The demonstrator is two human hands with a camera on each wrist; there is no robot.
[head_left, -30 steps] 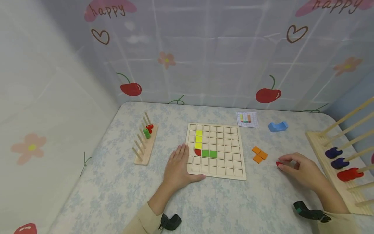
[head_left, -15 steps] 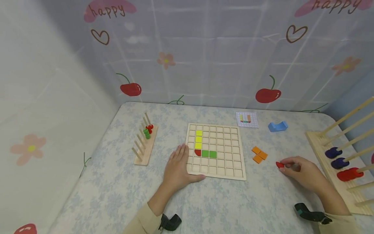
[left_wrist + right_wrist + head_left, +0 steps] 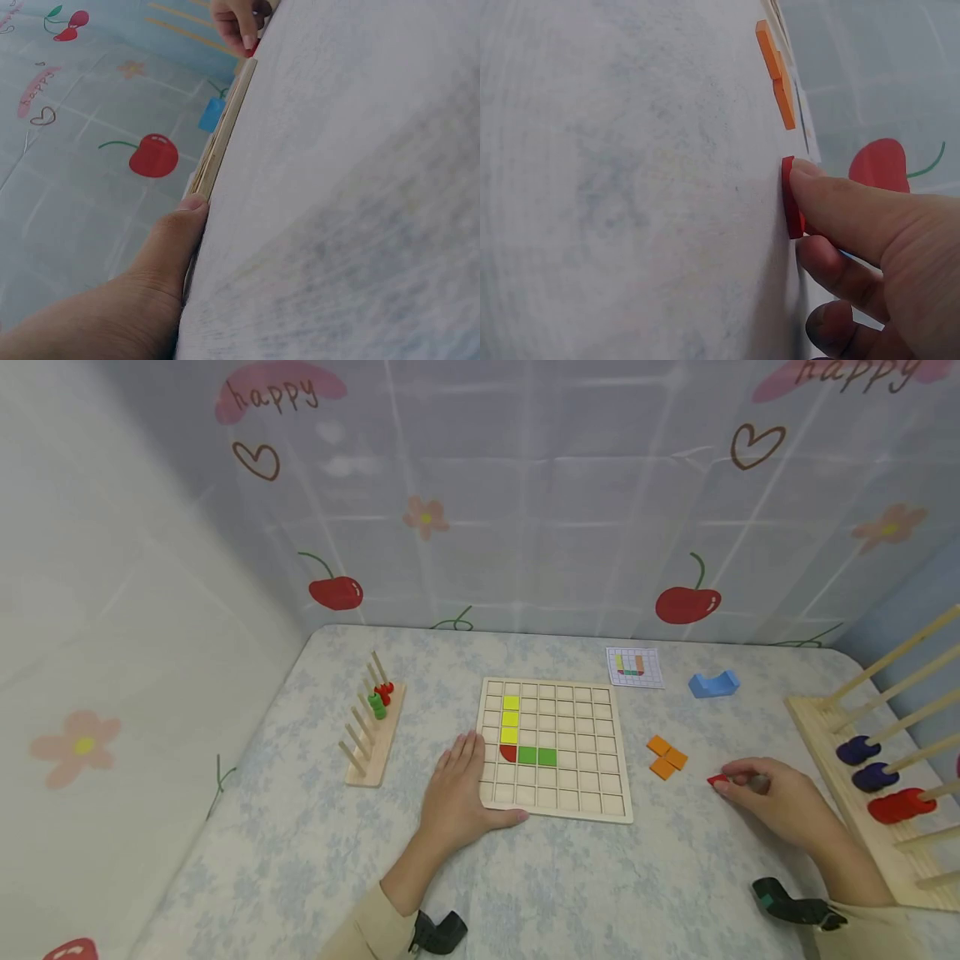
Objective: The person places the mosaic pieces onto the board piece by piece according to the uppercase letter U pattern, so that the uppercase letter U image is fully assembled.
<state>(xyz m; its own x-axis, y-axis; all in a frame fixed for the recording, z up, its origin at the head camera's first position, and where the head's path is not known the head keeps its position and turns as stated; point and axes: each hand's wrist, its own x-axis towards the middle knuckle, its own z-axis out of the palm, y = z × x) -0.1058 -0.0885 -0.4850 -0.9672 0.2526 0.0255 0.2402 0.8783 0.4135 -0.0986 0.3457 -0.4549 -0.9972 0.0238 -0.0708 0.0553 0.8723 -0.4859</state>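
Note:
My left hand [image 3: 452,789] lies against the left side of a wooden grid board [image 3: 577,793], fingers straight, with the thumb along its near edge. In the board sit several yellow squares [image 3: 510,719], a red quarter-round tile [image 3: 509,753] and two green squares [image 3: 537,756]. Right of the board, my right hand [image 3: 780,797] pinches a second red tile [image 3: 790,199] between thumb and fingers, low over the tabletop. The fingers partly hide this tile in the head view. Three orange square tiles [image 3: 663,768] lie between the board and that hand.
A printed pattern card [image 3: 634,667] and a blue curved block [image 3: 714,684] lie at the back. On the left is a small peg rack [image 3: 386,743] with green and red pieces. A larger peg rack [image 3: 810,718] with blue and red pieces stands near the right arm.
The red tile in my right hand has turned a little between the fingertips, and the hand has shifted slightly. My left hand stays on the board.

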